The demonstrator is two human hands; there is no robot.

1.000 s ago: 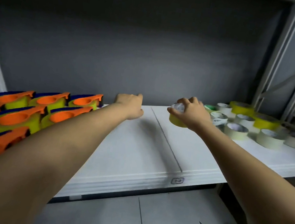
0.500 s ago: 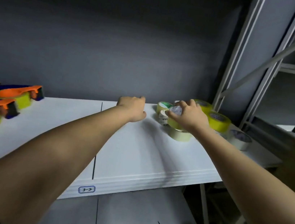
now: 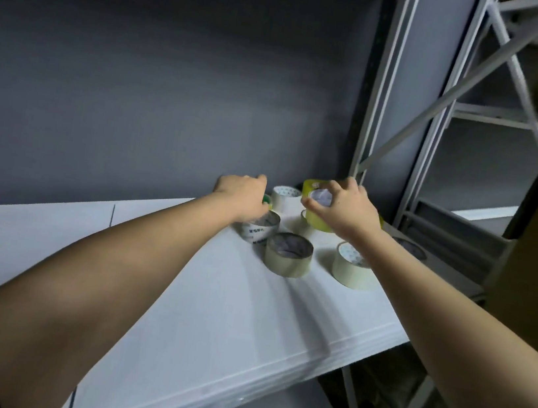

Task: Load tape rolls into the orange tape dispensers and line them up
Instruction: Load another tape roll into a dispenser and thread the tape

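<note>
Yellow tape roll (image 3: 314,218) pinched in right hand (image 3: 346,211), fingers curled round rim, raised over white shelf (image 3: 178,295). Left hand (image 3: 244,195) on clear roll (image 3: 259,228); finger state unclear. Beige rolls (image 3: 288,254) nearby.

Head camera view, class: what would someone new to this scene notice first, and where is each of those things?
Two bare forearms stretch from the bottom corners toward the back of a white shelf. The right hand holds a yellow tape roll lifted above a cluster of pale tape rolls at the shelf's far right. The left hand rests on a clear roll at the cluster's left edge, against a dark grey wall.
</note>
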